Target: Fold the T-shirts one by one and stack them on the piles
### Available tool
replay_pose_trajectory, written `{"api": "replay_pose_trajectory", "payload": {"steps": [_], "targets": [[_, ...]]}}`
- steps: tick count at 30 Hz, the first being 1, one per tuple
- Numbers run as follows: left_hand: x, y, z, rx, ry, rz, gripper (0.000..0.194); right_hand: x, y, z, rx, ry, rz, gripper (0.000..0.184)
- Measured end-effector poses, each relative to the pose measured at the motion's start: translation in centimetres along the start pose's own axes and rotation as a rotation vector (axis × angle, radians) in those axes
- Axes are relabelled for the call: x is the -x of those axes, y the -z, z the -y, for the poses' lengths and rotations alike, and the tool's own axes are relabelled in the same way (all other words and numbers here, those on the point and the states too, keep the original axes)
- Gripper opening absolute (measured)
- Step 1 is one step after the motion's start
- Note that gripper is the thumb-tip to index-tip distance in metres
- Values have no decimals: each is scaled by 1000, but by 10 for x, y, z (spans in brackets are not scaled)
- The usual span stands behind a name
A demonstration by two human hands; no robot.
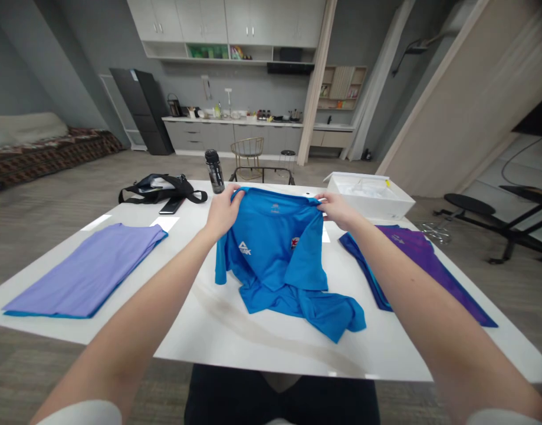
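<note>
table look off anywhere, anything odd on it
The white table has a long brownish streak across its front, just below the blue shirt; it could be a stain or a reflection, I can't tell. The shirt's hem lies bunched, unlike the flat lilac top.

Soft overhead light casts faint shadows, with glare on the white tabletop (262,348). Wide-angle distortion bends the edges; the blue T-shirt (271,260) looks sharp.

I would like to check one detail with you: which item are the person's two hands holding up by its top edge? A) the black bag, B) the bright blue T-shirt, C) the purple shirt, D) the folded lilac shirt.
B. The left hand and right hand both grip the neck edge of the bright blue T-shirt, above the white table.
</note>
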State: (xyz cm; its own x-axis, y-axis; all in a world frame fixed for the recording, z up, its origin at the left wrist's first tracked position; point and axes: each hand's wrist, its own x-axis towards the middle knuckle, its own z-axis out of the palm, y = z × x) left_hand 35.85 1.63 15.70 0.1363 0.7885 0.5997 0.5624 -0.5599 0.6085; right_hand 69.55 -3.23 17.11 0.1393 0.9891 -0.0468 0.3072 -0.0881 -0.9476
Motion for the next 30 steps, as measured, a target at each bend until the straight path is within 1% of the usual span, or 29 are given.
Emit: {"api": "replay_pose_trajectory", "payload": {"steps": [2, 4, 6, 8, 9, 11, 13, 15, 17, 19, 20, 22, 24, 26, 27, 28, 29, 30], "targets": [[-26, 8, -7, -104, -41, 3, 28, -13, -7, 17, 79, 17, -167, 16], [-46, 18, -12, -178, -65, 22, 28, -21, -11, 32, 215, 79, -283, 7], [-58, 29, -18, -216, -67, 20, 28, -21, -13, 45, 330, 217, -367, 13], [-65, 44, -25, -225, -68, -30, 27, -10, -13, 59, 391, 369, -434, 21], [-67, 52, -30, -223, -74, -64, 27, -1, -13, 66, 416, 431, -445, 25], [-69, 70, -40, -217, -100, -130, 28, 20, -11, 81, 478, 518, -398, 29], [-68, 89, -53, -217, -131, -192, 29, 43, -9, 96, 506, 553, -286, 30], [-66, 107, -67, -226, -152, -247, 30, 63, -4, 110, 410, 533, -165, 28], [-63, 124, -82, -237, -168, -294, 32, 80, 2, 123, 249, 502, -76, 26], [-59, 142, -97, -247, -190, -334, 33, 97, 6, 138, 138, 527, -47, 27], [-57, 151, -105, -250, -207, -353, 34, 106, 7, 145, 118, 565, -64, 27], [-51, 171, -123, -256, -252, -390, 36, 127, 7, 162, 137, 666, -164, 29], [-43, 193, -144, -263, -305, -420, 37, 151, 6, 181, 217, 776, -346, 30], [-34, 217, -169, -277, -355, -446, 38, 177, 7, 201, 317, 889, -556, 30], [-30, 229, -183, -295, -374, -458, 40, 190, 8, 211, 366, 942, -637, 30], [-26, 241, -197, -321, -393, -476, 43, 202, 11, 222, 414, 991, -683, 30], [-24, 252, -210, -351, -414, -501, 47, 213, 15, 232, 464, 1030, -689, 30], [-22, 263, -221, -383, -441, -528, 52, 223, 20, 241, 518, 1056, -660, 29]]}}
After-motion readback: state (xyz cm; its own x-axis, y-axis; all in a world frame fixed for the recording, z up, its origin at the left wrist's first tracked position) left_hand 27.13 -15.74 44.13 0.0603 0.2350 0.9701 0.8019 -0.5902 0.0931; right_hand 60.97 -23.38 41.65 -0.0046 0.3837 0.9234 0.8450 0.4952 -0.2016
